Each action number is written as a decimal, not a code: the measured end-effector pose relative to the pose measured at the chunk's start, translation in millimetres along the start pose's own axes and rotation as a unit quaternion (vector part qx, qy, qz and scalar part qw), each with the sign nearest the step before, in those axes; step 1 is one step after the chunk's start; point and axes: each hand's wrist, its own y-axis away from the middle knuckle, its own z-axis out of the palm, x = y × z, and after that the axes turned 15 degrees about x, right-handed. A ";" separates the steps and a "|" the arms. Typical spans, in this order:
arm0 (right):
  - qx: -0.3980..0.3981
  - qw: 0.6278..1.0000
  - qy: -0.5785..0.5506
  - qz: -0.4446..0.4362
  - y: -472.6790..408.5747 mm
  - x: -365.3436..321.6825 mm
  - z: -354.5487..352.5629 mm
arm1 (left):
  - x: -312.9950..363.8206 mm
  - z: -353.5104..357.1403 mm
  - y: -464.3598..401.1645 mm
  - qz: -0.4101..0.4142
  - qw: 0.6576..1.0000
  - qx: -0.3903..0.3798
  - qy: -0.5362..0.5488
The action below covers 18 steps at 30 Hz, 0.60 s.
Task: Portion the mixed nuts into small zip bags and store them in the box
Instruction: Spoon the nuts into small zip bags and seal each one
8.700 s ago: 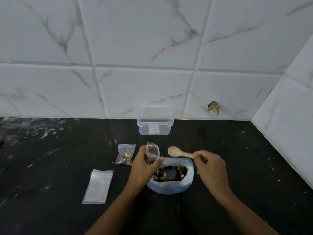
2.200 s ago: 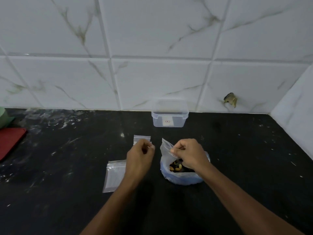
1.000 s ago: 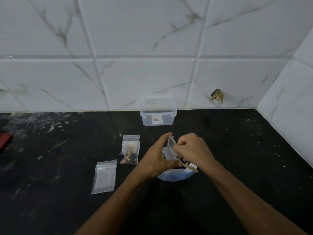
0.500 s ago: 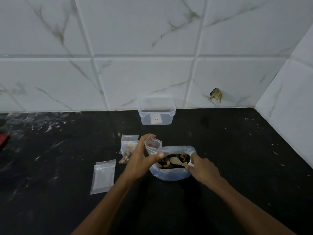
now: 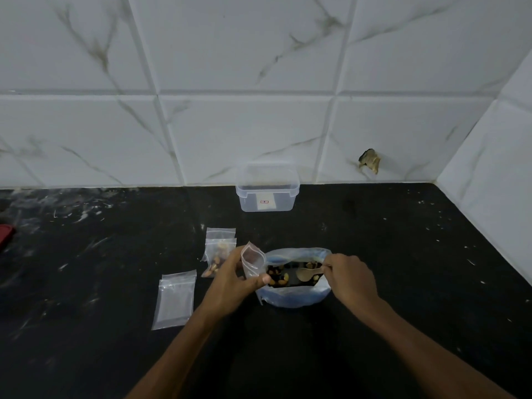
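— Hands first: what has each got?

— Left hand pinches an open small zip bag between thumb and fingers, mouth up, just left of the big nut bag. Right hand is curled round the handle of a wooden spoon, at the big bag's right rim.

— And the nuts?

— Mixed nuts lie inside the big bag, which sits on the black desk. The spoon's bowl rests among them, its long axis running right to left, pointing toward the small bag.

— So the coming move?

— I'd judge a scoop, then a short lift leftward; the small bag's mouth is close to the spoon's tip, so the right hand does the travelling.

— Anything else?

— Two filled bags left of the big bag, empty bags further left, and the box behind it by the wall.
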 end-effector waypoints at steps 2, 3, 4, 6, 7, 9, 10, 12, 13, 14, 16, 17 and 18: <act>-0.020 0.999 -0.037 0.012 -0.4 -1.6 4.4 | 0.1 1.3 3.2 -0.002 1.000 -0.023 0.012; -0.033 0.997 -0.064 0.022 -0.3 -3.1 5.8 | -0.5 2.2 4.0 -0.005 0.999 -0.029 0.018; -0.046 0.994 -0.091 0.031 -0.4 -5.5 6.8 | -0.9 3.5 4.4 -0.012 0.999 -0.032 0.022; -0.075 0.987 -0.137 0.045 0.4 -11.7 8.9 | -1.8 6.1 4.6 -0.018 0.999 -0.038 0.033; -0.091 0.982 -0.155 0.058 1.1 -15.5 9.3 | -1.8 7.5 4.7 -0.017 0.998 -0.041 0.033; -0.126 0.969 -0.189 0.094 1.1 -24.0 9.9 | -2.6 9.2 4.0 -0.013 0.998 -0.047 0.029; -0.143 0.960 -0.211 0.115 0.8 -28.1 10.5 | -3.5 9.9 3.3 -0.010 0.998 -0.051 0.029; -0.171 0.938 -0.256 0.158 0.0 -33.3 10.9 | -2.8 10.2 2.7 -0.008 0.998 -0.056 0.032; -0.181 0.927 -0.276 0.180 -0.4 -34.5 10.2 | -2.9 10.2 2.3 -0.008 0.998 -0.057 0.033; -0.189 0.913 -0.298 0.204 -1.1 -34.6 9.9 | -3.0 9.9 2.0 -0.009 0.998 -0.056 0.035; -0.198 0.883 -0.339 0.257 -2.2 -32.5 8.5 | -3.8 9.0 1.3 -0.013 0.998 -0.055 0.039; -0.197 0.872 -0.351 0.277 -2.3 -30.9 7.4 | -5.0 8.2 0.9 -0.014 0.998 -0.055 0.039; -0.195 0.867 -0.357 0.289 -2.5 -28.9 6.1 | -6.2 7.6 0.4 -0.016 0.998 -0.054 0.037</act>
